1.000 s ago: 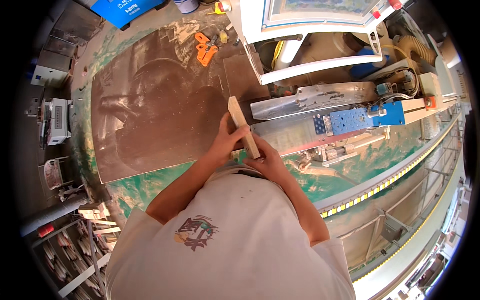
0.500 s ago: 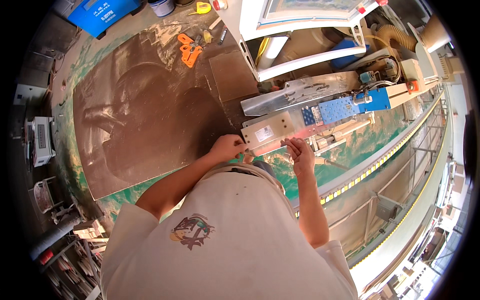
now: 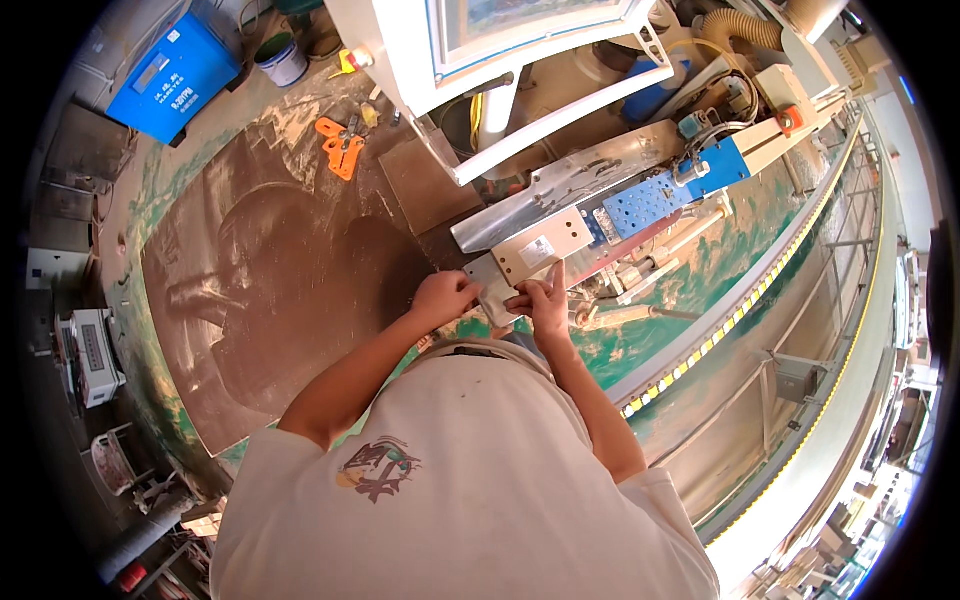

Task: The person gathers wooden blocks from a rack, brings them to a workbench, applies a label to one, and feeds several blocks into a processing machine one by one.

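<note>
I see a cream T-shirt point(image 3: 480, 500) with short sleeves point(image 3: 262, 470), and on its left front a brown, green and yellowish print point(image 3: 378, 468).

White letters point(image 3: 187, 94) stand on a blue box point(image 3: 150, 105) beyond left grip point(image 3: 443, 298); unreadable label point(image 3: 538, 250) on block point(image 3: 570, 228) near right grip point(image 3: 546, 308).

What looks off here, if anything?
Brown sheet is streaked with pale smears; dust or wear, can't tell which. Green floor looks patchy. Orange tool lies on the sheet's far part, possibly stray. Tan block by the right hand shows no obvious damage.
</note>
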`<action>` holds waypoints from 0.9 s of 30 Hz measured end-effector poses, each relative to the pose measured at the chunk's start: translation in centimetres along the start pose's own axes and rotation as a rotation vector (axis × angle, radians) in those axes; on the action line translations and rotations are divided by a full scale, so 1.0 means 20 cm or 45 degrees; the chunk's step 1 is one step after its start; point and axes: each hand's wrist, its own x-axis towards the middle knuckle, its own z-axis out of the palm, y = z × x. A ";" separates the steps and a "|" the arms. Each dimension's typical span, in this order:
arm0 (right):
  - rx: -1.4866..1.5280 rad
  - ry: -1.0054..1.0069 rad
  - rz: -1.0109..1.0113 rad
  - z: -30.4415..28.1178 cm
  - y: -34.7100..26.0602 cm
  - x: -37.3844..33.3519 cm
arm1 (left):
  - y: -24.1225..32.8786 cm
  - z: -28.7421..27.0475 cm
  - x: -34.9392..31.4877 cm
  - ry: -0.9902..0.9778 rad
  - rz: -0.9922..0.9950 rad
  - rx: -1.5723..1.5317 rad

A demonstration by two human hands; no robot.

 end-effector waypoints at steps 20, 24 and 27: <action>-0.048 -0.025 -0.057 -0.54 -0.30 0.41 | -0.30 -0.32 -0.32 0.402 -0.546 -0.651; -0.052 0.016 -0.051 -0.79 -0.45 0.61 | -0.30 -0.29 -0.31 0.424 -0.583 -0.623; -0.007 -0.038 -0.055 -0.90 -0.56 0.72 | -0.28 -0.25 -0.36 0.425 -0.643 -0.595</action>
